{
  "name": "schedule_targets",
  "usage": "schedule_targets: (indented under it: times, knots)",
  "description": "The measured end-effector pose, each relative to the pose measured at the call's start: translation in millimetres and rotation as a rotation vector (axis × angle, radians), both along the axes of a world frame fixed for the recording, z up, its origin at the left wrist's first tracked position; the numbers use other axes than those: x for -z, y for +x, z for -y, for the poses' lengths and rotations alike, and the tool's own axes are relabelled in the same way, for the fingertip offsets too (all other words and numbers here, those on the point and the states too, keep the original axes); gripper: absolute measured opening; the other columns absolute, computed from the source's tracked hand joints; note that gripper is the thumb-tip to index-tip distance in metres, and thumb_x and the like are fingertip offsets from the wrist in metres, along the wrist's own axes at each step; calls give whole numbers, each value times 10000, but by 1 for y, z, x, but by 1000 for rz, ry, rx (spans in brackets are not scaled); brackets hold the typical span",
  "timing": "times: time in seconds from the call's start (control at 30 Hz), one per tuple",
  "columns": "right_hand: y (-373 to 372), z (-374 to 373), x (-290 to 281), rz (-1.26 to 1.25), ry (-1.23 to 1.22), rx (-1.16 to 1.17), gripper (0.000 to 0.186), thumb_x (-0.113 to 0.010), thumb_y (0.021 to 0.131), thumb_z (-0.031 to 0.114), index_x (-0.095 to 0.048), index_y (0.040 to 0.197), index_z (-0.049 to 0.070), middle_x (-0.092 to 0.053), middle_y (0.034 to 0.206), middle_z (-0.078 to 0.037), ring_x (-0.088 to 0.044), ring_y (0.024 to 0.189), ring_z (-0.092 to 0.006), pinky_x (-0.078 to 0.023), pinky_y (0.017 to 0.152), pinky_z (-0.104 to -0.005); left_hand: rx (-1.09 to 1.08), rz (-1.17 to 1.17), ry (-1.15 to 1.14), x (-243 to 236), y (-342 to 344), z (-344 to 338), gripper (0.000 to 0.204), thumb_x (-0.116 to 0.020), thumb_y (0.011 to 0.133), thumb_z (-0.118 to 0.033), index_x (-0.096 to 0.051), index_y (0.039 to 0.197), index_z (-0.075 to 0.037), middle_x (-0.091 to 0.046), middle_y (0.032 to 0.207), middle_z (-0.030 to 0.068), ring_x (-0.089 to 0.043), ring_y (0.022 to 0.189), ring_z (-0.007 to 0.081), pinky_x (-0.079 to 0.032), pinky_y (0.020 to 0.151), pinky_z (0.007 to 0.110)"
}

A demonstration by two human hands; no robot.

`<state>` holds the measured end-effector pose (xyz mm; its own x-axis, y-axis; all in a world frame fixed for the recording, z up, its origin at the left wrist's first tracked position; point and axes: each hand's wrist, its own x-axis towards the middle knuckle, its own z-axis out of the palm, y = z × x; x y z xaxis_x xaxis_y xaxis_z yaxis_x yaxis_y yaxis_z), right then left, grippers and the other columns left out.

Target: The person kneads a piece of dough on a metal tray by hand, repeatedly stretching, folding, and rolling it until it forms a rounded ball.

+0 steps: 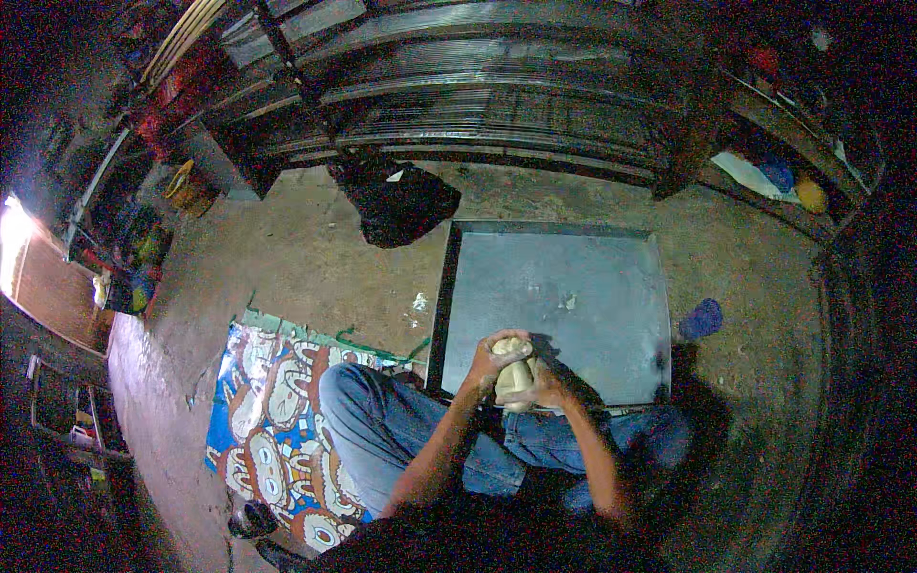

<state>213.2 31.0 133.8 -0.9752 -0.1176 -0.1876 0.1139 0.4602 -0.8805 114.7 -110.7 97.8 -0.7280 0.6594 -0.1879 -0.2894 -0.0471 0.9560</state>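
A pale, soft lump that looks like dough (pixel 517 376) is held between my two hands above the near edge of a shallow metal tray (pixel 544 263). My left hand (pixel 490 354) wraps round the lump's upper left part, fingers curled over the top. From the lower right, my right hand (pixel 548 387) grips it, with the thumb across its front. The lump bulges out between the hands and below them. A small whitish scrap (pixel 570 302) lies on the tray's floor. My crossed legs in blue jeans (pixel 382 415) are just under my forearms.
A patterned mat (pixel 272 458) lies at the left under my leg. Beyond the tray's left corner sits a black bag (pixel 406 202). A blue cup-like thing (pixel 702 319) is to the tray's right. Dark shelving (pixel 487 100) spans the back. A basket (pixel 188 188) stands far left.
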Motion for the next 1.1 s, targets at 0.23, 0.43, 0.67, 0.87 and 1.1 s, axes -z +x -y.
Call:
schedule_targets:
  times: [0.23, 0.43, 0.67, 0.87, 1.1]
  knots:
    - [5, 23, -23, -13, 430, 211, 1038, -876, 556, 511, -411, 1390, 103, -565, 1293, -194, -609, 1113, -389, -520, 933, -461, -259, 71, -47, -13, -1, 0, 110, -716, 858, -108, -625, 801, -86, -676, 782, 41, -653, 675, 148, -557, 632, 304]
    - [0, 2, -6, -135, 320, 326, 919, -869, 558, 490, -530, 1290, 51, -617, 1198, -210, -627, 1058, -392, -520, 922, -451, -336, 280, 356, -3, -1, -14, 364, -630, 944, -272, -515, 1232, -81, -640, 1152, 132, -645, 1017, 257, -553, 869, 427]
    - [6, -10, 6, -148, 223, 356, 1165, -929, 489, 407, -370, 1452, 62, -483, 1389, -213, -461, 1282, -383, -413, 1061, -462, -114, 357, 182, 44, -1, -10, 554, -681, 922, -306, -425, 1351, -69, -592, 1254, 136, -603, 1120, 267, -508, 957, 414]
    - [15, -6, -11, -279, 251, 371, 1389, -957, 463, 470, -178, 1553, 103, -394, 1476, -246, -410, 1354, -377, -387, 1086, -486, -79, 352, 137, -2, 3, -14, 501, -768, 846, -208, -519, 1244, -32, -634, 1177, 128, -641, 1065, 246, -567, 864, 390]
    - [12, -12, 22, -262, -914, 483, 1069, -909, 616, 344, -339, 1476, 61, -548, 1340, -146, -557, 1207, -324, -444, 1040, -445, -78, 698, 494, -11, 20, -4, 633, -584, 955, -425, -386, 1435, -65, -526, 1373, 130, -545, 1244, 300, -480, 1025, 447]
